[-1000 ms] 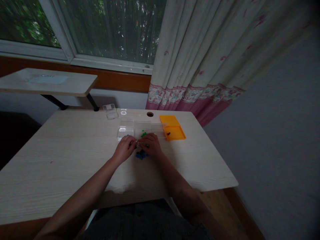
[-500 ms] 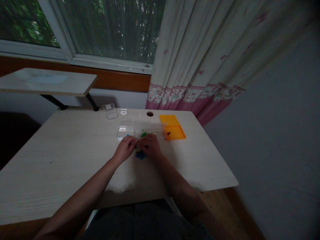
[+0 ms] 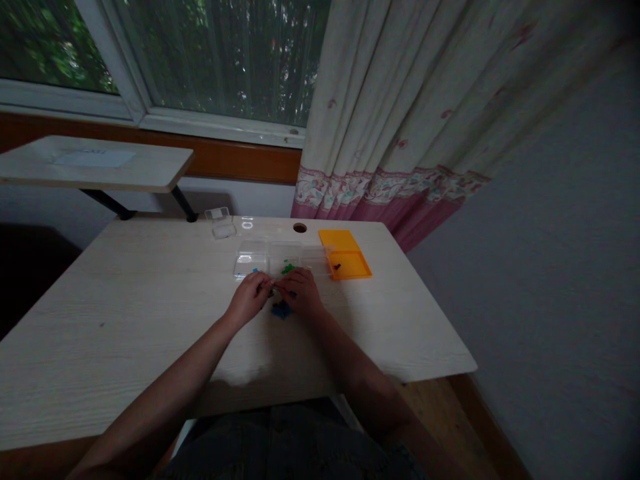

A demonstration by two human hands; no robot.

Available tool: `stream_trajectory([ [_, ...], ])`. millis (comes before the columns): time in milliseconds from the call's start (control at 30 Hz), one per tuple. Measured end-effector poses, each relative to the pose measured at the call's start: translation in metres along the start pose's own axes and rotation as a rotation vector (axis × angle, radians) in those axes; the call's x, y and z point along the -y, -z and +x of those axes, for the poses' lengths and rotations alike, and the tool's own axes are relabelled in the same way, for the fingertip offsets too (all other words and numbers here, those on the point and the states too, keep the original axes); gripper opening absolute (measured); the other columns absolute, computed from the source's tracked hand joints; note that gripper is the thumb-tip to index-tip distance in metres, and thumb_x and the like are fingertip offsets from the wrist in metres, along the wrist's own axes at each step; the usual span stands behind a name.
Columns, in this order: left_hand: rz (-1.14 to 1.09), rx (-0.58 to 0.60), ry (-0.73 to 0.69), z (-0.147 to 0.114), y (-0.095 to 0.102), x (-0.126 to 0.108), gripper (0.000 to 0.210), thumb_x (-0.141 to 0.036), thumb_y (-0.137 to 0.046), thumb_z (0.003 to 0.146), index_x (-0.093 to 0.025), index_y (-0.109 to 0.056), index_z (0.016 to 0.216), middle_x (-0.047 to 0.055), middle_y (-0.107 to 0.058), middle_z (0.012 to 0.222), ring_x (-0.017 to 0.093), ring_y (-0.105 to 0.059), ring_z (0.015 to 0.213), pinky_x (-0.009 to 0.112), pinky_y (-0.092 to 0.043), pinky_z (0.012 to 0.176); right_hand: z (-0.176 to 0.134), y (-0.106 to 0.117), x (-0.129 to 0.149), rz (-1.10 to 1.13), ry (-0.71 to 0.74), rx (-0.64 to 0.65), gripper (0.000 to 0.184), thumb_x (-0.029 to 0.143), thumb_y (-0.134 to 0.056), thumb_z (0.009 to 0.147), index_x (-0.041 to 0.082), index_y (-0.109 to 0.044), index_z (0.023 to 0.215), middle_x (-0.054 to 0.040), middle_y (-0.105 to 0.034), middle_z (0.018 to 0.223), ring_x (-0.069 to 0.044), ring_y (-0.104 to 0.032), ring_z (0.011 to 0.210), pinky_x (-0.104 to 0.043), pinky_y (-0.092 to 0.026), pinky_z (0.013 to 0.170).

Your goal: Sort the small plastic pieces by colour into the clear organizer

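My left hand (image 3: 251, 294) and my right hand (image 3: 301, 291) meet at the fingertips over the table, both closed in a pinch. Whatever small piece they hold between them is too dark and tiny to name. Just below the fingers lies a little pile of blue and dark pieces (image 3: 281, 309), partly covered by my right hand. Beyond the hands stand clear plastic boxes with raised lids. Small green pieces (image 3: 289, 269) lie in the middle one, and a light blue piece (image 3: 255, 270) shows in the left clear box (image 3: 244, 264).
An open orange box (image 3: 361, 272) with a few dark bits (image 3: 337, 267) sits to the right. A small open clear case (image 3: 223, 231) stands at the back left, near a raised shelf (image 3: 150, 175). A round cable hole (image 3: 300, 228) pierces the white table (image 3: 165, 293) near its back edge.
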State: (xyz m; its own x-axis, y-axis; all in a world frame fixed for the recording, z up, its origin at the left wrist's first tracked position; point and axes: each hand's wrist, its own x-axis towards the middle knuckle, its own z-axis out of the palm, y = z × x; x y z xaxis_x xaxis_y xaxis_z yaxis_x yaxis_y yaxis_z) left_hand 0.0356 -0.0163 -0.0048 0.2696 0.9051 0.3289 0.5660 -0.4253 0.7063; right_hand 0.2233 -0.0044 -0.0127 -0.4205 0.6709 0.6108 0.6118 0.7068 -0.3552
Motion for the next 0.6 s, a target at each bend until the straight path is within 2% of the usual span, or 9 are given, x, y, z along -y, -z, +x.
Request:
stream_trajectory([
  [233, 0.011, -0.004, -0.017, 0.0, 0.0, 0.0, 0.029, -0.035, -0.042, 0.097, -0.02, -0.058, 0.079, 0.004, -0.06, 0.079, 0.019, -0.056, 0.082, 0.031, -0.045, 0.073, 0.001, 0.003, 0.0, -0.006, -0.049, 0.006, 0.018, 0.033, -0.059, 0.09, 0.026, -0.075, 0.092, -0.0034, -0.072, 0.085, -0.018, -0.059, 0.093, -0.034, -0.043, 0.088],
  [600, 0.033, -0.014, -0.04, 0.0, 0.003, -0.001, 0.026, -0.032, -0.043, 0.097, -0.019, -0.06, 0.082, 0.005, -0.059, 0.08, 0.019, -0.055, 0.082, 0.031, -0.044, 0.075, 0.003, 0.013, -0.004, -0.005, -0.163, -0.102, 0.015, 0.029, -0.061, 0.09, 0.025, -0.075, 0.093, -0.0035, -0.071, 0.085, -0.019, -0.058, 0.093, -0.035, -0.044, 0.088],
])
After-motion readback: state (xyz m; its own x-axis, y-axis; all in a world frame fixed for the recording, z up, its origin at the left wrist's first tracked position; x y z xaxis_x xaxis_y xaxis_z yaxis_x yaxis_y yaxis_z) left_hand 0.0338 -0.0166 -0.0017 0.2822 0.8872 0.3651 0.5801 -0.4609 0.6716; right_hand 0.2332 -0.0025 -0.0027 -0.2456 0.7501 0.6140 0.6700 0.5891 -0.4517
